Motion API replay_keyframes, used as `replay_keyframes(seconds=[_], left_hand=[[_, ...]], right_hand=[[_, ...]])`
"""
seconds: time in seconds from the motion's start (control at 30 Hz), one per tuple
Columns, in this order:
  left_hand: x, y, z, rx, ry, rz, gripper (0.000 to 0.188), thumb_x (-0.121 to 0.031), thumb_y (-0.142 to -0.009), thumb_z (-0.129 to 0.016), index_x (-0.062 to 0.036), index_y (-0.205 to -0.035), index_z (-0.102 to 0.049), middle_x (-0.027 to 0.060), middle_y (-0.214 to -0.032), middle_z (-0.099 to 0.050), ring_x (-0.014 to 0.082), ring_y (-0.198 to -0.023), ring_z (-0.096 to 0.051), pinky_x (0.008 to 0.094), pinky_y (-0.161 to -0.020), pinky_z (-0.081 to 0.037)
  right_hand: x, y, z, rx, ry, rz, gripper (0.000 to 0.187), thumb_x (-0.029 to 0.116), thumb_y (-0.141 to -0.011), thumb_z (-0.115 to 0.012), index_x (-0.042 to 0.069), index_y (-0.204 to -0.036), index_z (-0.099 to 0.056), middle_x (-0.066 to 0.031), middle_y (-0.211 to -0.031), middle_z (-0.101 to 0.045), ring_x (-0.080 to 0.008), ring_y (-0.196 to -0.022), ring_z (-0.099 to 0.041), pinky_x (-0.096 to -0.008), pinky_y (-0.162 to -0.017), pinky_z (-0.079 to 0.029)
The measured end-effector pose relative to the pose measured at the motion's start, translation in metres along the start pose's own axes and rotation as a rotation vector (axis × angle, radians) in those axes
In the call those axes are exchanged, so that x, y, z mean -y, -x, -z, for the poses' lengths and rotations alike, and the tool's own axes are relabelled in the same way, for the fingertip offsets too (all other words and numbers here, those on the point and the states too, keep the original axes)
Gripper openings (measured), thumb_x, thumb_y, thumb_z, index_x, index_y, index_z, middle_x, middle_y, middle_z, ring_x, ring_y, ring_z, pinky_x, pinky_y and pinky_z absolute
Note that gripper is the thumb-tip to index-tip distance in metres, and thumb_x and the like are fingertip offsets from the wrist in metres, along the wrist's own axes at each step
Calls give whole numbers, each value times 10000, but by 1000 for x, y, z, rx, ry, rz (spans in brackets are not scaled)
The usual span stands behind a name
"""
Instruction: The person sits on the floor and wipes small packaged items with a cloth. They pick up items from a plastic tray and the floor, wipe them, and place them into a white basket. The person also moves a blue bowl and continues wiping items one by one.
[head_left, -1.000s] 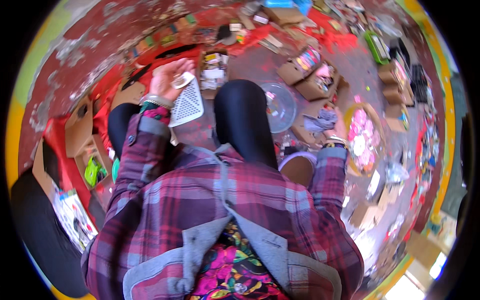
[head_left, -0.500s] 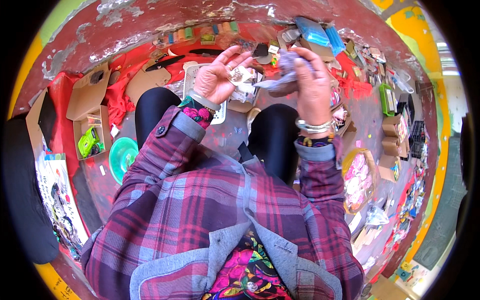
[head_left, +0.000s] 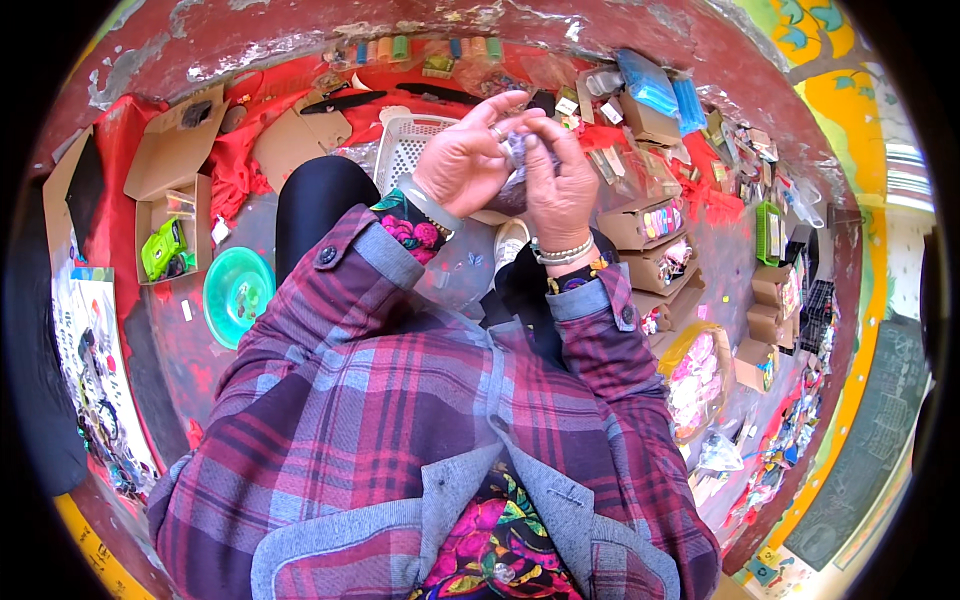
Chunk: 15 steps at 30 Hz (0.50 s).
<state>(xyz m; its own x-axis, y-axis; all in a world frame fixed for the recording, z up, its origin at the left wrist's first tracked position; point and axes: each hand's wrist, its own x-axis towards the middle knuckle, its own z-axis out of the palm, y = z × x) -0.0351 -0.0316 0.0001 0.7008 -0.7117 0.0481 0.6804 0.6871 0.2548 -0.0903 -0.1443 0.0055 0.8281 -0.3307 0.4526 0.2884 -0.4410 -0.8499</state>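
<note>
My left hand (head_left: 460,163) and my right hand (head_left: 562,190) meet in front of my knees. A crumpled grey-purple cloth (head_left: 516,180) is pinched in the right fingers and hangs below them. The thumb and fingertips of my left hand close in at the cloth's upper end, one finger stretched upward. Whatever small thing sits between the left fingertips is covered by the fingers and the cloth. Just behind the left hand stands a white perforated basket (head_left: 392,135).
On the left are a teal plastic basin (head_left: 212,305) and an open cardboard box (head_left: 150,215) with a bright green toy (head_left: 163,250). Small cardboard boxes (head_left: 640,222) stand on the right, with a tub of pink pieces (head_left: 693,385) nearer. Blue packs (head_left: 650,85) lie at the back.
My right hand has moved left and slightly down, bringing the cloth to my left hand. The small white piece seen earlier at the left fingers is now hidden. The left hand has shifted slightly right.
</note>
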Motion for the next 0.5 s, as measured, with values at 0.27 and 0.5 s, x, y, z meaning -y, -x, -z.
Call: replay_keyframes(seconds=[0.27, 0.5], left_hand=[[12, 2, -2, 0, -207, -40, 552, 59, -700, -466, 4, -1236, -342, 145, -1165, -451, 206, -1051, -468, 298, -927, -359], [12, -4, 7, -53, -111, -63, 557, 55, -696, -428, 12, -1242, -325, 199, -1209, -421, 283, -1125, -433, 378, -978, -342]], right_hand=[[-1, 3, 9, -14, -116, -115, 168, 106, -869, -523, -3, -990, -564, -21, -901, -585, -72, -804, -536, -202, -708, -439], [-12, -5, 17, 39, -514, -383, 239, 191, -890, -481, -4, -999, -565, -70, -904, -613, -118, -800, -566, -243, -703, -462]])
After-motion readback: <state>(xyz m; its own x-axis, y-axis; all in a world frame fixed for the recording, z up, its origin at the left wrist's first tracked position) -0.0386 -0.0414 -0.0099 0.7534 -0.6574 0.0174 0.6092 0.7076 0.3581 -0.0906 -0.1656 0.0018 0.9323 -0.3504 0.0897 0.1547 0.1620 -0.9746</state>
